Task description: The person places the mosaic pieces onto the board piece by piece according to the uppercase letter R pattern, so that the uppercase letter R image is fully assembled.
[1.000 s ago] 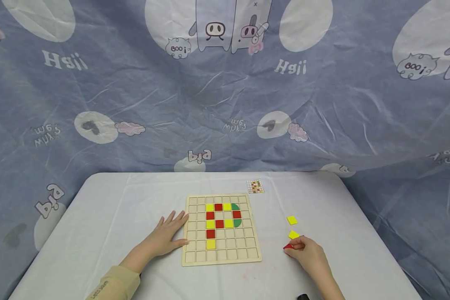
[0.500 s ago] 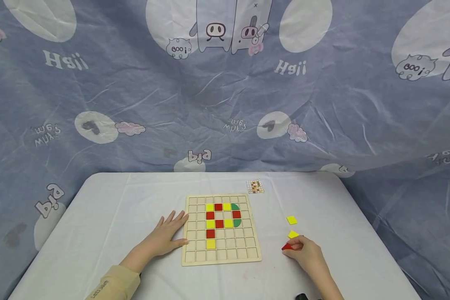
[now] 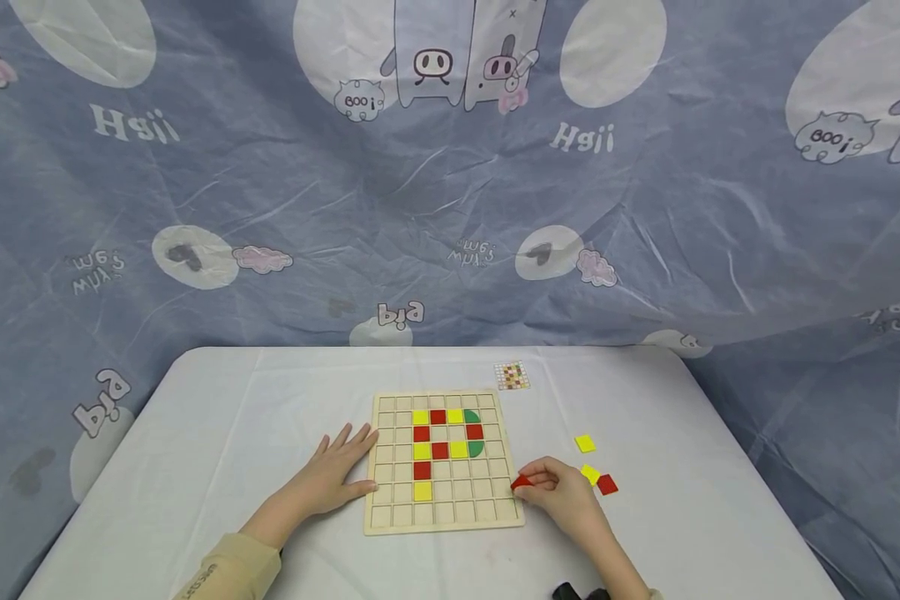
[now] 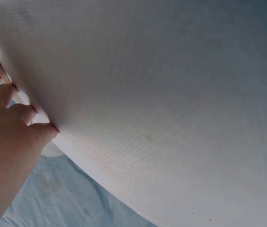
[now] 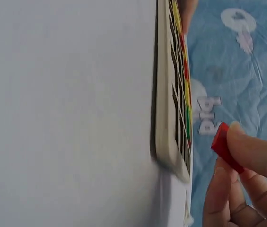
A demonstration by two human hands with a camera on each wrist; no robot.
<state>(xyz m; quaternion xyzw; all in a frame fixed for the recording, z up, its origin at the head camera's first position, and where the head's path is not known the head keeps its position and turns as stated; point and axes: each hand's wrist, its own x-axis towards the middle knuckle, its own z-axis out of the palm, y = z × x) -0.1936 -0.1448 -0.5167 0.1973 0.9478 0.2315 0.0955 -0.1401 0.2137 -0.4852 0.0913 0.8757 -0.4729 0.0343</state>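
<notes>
My right hand point(image 3: 566, 497) pinches a red square tile point(image 5: 226, 146) between thumb and fingers, at the right edge of the wooden grid board point(image 3: 480, 504). My left hand point(image 3: 330, 473) lies spread on the table, its fingertips and thumb at the board's left edge. Set in the board are red tiles point(image 3: 422, 471), yellow tiles point(image 3: 423, 492) and two green quarter-round tiles point(image 3: 472, 416), forming a P-like shape. To the right of my right hand lie two yellow tiles point(image 3: 585, 443) and another red tile point(image 3: 607, 484) on the white cloth.
A small printed card point(image 3: 512, 375) with a coloured grid pattern lies behind the board's far right corner. Black objects point(image 3: 567, 592) show at the bottom edge by my right forearm. A blue patterned curtain point(image 3: 450, 183) hangs behind the white table point(image 3: 285, 375).
My right hand has moved left with the red tile from beside the yellow tiles to the board's right edge. A second red tile now shows where it was. My left hand stays put.
</notes>
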